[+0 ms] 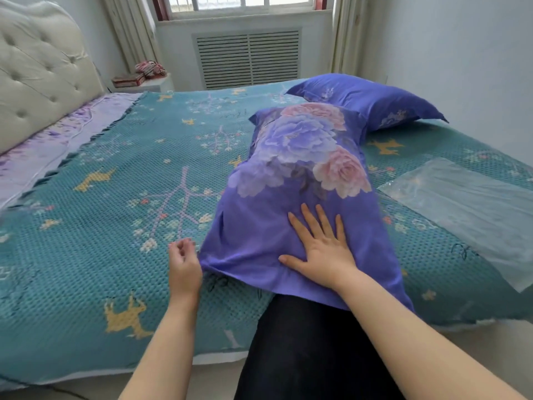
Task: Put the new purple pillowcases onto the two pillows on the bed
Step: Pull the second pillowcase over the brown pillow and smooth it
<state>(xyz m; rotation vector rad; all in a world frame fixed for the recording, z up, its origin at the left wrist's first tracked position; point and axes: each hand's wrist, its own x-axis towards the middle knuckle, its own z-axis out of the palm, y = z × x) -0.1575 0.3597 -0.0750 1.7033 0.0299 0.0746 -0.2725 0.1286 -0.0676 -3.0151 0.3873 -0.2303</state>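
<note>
A pillow in a purple pillowcase with big pink and lilac flowers (300, 174) lies lengthwise on the bed, its near end hanging over the bed's front edge onto my leg. My right hand (320, 246) presses flat on its near part, fingers spread and straight. My left hand (183, 264) is at the case's near left corner with fingers loosely curled; whether it holds the cloth is unclear. A second pillow in a purple case (372, 101) lies behind the first, at the far right of the bed.
The bed has a teal woven cover (115, 197) with deer patterns. A clear plastic bag (467, 209) lies on its right side. A tufted headboard (37, 70) stands at the left, a nightstand (144, 82) with small items beyond it.
</note>
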